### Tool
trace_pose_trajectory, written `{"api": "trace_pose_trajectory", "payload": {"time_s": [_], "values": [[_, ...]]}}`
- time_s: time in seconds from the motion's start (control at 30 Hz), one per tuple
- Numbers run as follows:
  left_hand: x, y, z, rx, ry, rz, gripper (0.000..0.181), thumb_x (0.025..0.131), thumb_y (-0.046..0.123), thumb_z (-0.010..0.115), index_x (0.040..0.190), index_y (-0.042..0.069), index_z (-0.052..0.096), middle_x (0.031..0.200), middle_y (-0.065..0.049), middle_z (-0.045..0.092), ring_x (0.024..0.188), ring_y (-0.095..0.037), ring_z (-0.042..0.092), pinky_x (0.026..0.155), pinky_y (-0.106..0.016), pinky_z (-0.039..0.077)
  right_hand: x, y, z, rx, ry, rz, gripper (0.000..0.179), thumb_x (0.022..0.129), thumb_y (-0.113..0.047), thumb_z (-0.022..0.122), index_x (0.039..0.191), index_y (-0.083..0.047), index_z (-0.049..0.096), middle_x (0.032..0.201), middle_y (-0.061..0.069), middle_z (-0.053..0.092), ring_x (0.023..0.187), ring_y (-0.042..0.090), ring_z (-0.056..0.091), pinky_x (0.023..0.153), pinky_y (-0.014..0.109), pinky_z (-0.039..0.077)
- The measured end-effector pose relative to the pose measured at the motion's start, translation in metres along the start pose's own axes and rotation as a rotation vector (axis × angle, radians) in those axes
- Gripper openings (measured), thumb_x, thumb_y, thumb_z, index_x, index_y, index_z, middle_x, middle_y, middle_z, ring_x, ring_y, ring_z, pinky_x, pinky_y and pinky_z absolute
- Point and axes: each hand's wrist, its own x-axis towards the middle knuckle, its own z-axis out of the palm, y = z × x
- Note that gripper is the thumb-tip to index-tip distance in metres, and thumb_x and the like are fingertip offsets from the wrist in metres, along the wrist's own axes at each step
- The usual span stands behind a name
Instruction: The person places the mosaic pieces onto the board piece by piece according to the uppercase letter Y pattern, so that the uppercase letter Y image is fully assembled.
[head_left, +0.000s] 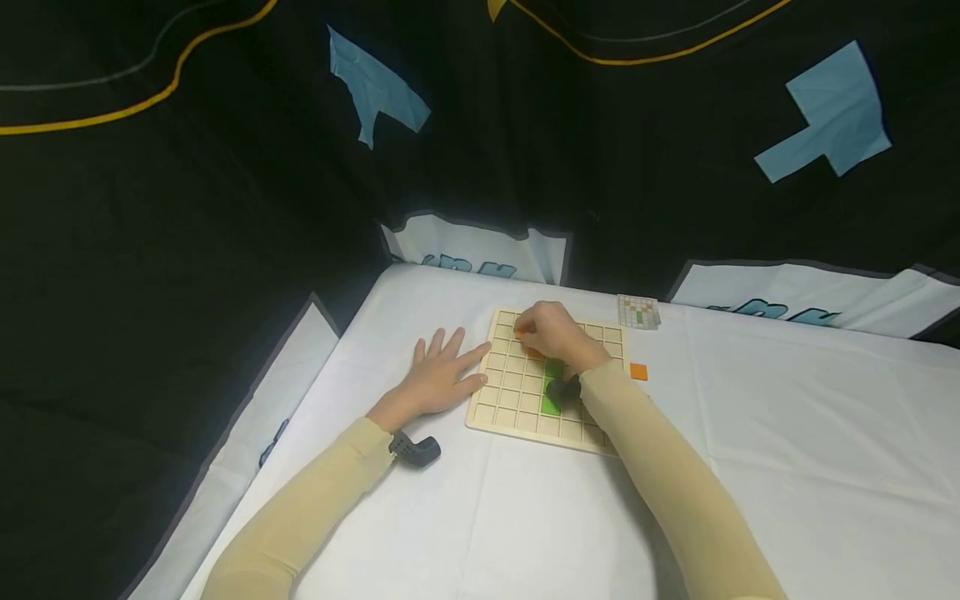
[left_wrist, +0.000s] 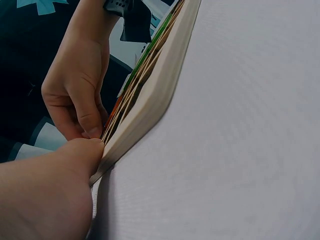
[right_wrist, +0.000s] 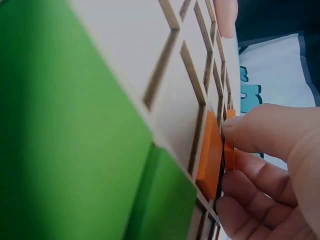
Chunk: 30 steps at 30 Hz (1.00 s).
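Observation:
A light wooden grid board (head_left: 506, 421) lies on the white table. My right hand (head_left: 553, 333) is over its far part and pinches an orange square tile (right_wrist: 230, 142) between thumb and fingers, at one of the cells. Another orange tile (right_wrist: 210, 155) sits in a cell right beside it. Green tiles (head_left: 551, 403) fill cells nearer to me, partly hidden under the right wrist. My left hand (head_left: 438, 379) lies with fingers spread on the table, its thumb and index finger touching the board's left edge.
A loose orange tile (head_left: 638, 372) lies on the table right of the board. Behind it, near the back edge, is a small card (head_left: 638, 312) printed with a coloured grid. A dark curtain (head_left: 525, 150) hangs behind the table.

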Motion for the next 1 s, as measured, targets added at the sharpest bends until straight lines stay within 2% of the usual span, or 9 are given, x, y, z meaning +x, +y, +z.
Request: {"api": "trace_pose_trajectory", "payload": {"time_s": [0.13, 0.27, 0.37, 0.73, 1.0], "values": [[-0.0012, 0.0009, -0.0003, -0.002, 0.001, 0.003, 0.063, 0.105, 0.053, 0.043, 0.162, 0.030, 0.030, 0.171, -0.022, 0.011, 0.157, -0.052, 0.000, 0.122, -0.074, 0.001, 0.0026, 0.0002, 0.0021, 0.001, -0.008, 0.001, 0.016, 0.086, 0.004, 0.066, 0.077, -0.007, 0.073, 0.071, 0.005, 0.069, 0.083, 0.022, 0.059, 0.090, 0.038, 0.051], [-0.0013, 0.0011, -0.0006, -0.001, -0.002, 0.003, 0.063, 0.105, 0.052, 0.042, 0.162, 0.030, 0.029, 0.171, -0.021, 0.010, 0.157, -0.052, -0.001, 0.122, -0.073, 0.000, 0.0043, -0.0004, 0.0032, -0.002, -0.006, 0.025, 0.020, 0.087, 0.002, 0.067, 0.098, -0.007, 0.081, 0.092, 0.008, 0.078, 0.091, 0.023, 0.063, 0.100, 0.041, 0.054], [-0.0009, 0.0007, -0.0010, -0.001, -0.002, 0.004, 0.063, 0.105, 0.052, 0.042, 0.162, 0.030, 0.029, 0.171, -0.022, 0.010, 0.157, -0.052, -0.001, 0.122, -0.074, 0.000, 0.0051, -0.0010, 0.0035, -0.013, -0.009, 0.035, 0.023, 0.087, 0.001, 0.068, 0.106, -0.006, 0.080, 0.105, 0.011, 0.079, 0.095, 0.024, 0.065, 0.103, 0.042, 0.054], [-0.0008, 0.0001, -0.0020, 0.001, -0.007, 0.005, 0.063, 0.105, 0.053, 0.042, 0.162, 0.030, 0.029, 0.171, -0.022, 0.010, 0.157, -0.052, -0.001, 0.122, -0.074, 0.001, 0.0042, -0.0028, 0.0029, -0.018, -0.016, 0.024, 0.020, 0.086, 0.004, 0.067, 0.095, -0.006, 0.081, 0.089, 0.008, 0.078, 0.090, 0.024, 0.063, 0.100, 0.043, 0.054], [-0.0003, 0.0000, -0.0011, 0.000, -0.007, 0.003, 0.063, 0.105, 0.053, 0.042, 0.162, 0.031, 0.029, 0.171, -0.021, 0.010, 0.157, -0.052, -0.001, 0.122, -0.073, 0.001, 0.0038, -0.0044, 0.0022, -0.017, -0.017, 0.040, 0.023, 0.085, 0.005, 0.067, 0.100, -0.006, 0.081, 0.095, 0.010, 0.079, 0.092, 0.024, 0.065, 0.101, 0.042, 0.054]]}}
